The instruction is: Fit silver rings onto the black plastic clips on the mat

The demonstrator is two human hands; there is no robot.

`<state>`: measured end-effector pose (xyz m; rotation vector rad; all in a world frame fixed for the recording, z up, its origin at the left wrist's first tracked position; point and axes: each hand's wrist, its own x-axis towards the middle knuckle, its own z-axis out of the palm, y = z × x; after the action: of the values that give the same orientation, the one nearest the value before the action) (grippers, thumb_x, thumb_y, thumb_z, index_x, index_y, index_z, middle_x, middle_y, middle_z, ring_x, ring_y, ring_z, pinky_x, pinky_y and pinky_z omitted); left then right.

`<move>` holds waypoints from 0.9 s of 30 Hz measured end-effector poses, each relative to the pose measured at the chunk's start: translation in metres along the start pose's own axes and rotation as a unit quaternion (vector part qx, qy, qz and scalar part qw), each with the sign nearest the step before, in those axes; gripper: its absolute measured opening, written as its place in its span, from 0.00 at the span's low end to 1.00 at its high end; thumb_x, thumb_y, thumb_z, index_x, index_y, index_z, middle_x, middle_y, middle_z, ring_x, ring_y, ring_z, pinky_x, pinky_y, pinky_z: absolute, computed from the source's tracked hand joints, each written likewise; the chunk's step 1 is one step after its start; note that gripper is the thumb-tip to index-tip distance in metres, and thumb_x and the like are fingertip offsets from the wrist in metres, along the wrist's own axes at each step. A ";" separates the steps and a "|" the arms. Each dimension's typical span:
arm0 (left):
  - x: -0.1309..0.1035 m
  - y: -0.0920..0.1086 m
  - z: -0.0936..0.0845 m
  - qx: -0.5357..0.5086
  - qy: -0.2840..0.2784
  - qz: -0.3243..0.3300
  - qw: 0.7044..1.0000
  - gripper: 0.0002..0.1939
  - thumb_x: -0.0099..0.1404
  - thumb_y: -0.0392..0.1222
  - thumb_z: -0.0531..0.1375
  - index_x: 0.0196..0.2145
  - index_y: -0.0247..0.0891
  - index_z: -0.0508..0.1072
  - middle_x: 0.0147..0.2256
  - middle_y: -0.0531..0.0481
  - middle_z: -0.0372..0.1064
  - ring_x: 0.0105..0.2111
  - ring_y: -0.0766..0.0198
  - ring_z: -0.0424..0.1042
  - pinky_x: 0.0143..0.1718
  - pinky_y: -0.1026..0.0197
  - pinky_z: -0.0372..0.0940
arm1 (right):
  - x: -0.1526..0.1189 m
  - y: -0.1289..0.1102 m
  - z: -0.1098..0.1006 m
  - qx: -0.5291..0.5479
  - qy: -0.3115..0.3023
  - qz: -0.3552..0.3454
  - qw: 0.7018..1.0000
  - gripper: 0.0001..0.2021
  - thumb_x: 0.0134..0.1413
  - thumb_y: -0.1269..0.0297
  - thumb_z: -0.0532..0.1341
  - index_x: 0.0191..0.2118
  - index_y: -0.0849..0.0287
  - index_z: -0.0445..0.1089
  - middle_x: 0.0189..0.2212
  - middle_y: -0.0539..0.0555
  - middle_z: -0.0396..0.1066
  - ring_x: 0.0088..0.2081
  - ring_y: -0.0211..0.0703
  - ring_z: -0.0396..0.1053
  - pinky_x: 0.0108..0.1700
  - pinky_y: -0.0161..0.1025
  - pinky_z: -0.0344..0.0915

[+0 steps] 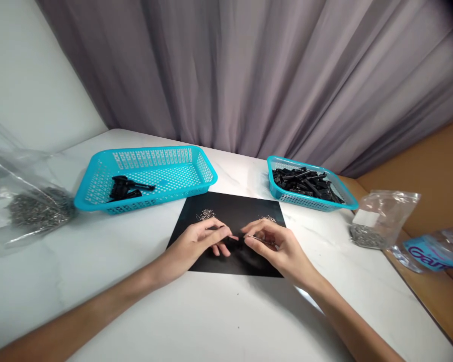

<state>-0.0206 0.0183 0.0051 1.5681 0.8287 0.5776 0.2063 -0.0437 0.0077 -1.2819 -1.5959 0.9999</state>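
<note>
Over a black mat on the white table, my left hand has its thumb and forefinger pinched together. What it holds, if anything, blends into the dark mat. A short gap to the right, my right hand is closed on a thin metal tool, whose exact kind I cannot make out. Behind my left hand lies a small pile of shiny metal pieces. A second pile of metal bits shows just behind my right hand.
A blue basket at the back left holds a few black parts. Many black plastic parts fill another blue basket. Plastic bags of metal pieces stand either side; a water bottle lies far right.
</note>
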 end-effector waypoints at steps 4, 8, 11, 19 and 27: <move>0.005 -0.002 0.008 -0.051 0.064 0.001 0.997 0.17 0.70 0.57 0.60 0.44 0.40 0.68 0.26 0.53 0.77 0.29 0.62 0.76 0.34 0.61 0.69 | -0.003 0.002 0.010 -0.010 -0.021 -0.007 1.000 0.08 0.63 0.57 0.65 0.38 0.56 0.76 0.38 0.52 0.75 0.35 0.40 0.69 0.35 0.37 0.62; 0.003 -0.001 0.011 -0.044 0.092 0.003 0.995 0.15 0.70 0.56 0.60 0.43 0.42 0.66 0.26 0.57 0.75 0.29 0.62 0.77 0.37 0.59 0.72 | -0.004 0.011 0.022 -0.016 0.009 0.009 1.000 0.09 0.63 0.57 0.65 0.37 0.56 0.77 0.31 0.50 0.73 0.29 0.37 0.64 0.31 0.37 0.59; -0.001 -0.003 0.009 -0.016 0.058 -0.019 0.998 0.17 0.67 0.55 0.64 0.45 0.43 0.68 0.32 0.55 0.76 0.35 0.62 0.78 0.45 0.57 0.72 | -0.004 0.016 0.023 -0.004 0.038 0.023 0.999 0.10 0.63 0.56 0.65 0.36 0.57 0.76 0.30 0.50 0.72 0.29 0.37 0.63 0.30 0.36 0.58; -0.004 -0.007 0.018 0.180 0.024 0.019 0.983 0.38 0.47 0.49 0.76 0.54 0.41 0.69 0.46 0.47 0.71 0.43 0.54 0.74 0.51 0.48 0.71 | -0.004 0.016 0.024 0.035 0.034 0.061 0.997 0.12 0.60 0.54 0.66 0.36 0.58 0.76 0.29 0.50 0.73 0.28 0.37 0.64 0.30 0.35 0.59; -0.004 -0.009 0.011 0.225 -0.029 0.041 0.973 0.38 0.57 0.51 0.71 0.63 0.50 0.66 0.54 0.46 0.65 0.45 0.54 0.75 0.54 0.46 0.71 | -0.001 0.015 0.019 0.054 0.032 0.078 0.995 0.15 0.56 0.50 0.68 0.34 0.58 0.77 0.26 0.50 0.71 0.25 0.36 0.60 0.27 0.35 0.56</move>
<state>-0.0165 0.0081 -0.0052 2.0300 0.8958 0.4154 0.1935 -0.0436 -0.0130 -1.3671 -1.3905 1.1144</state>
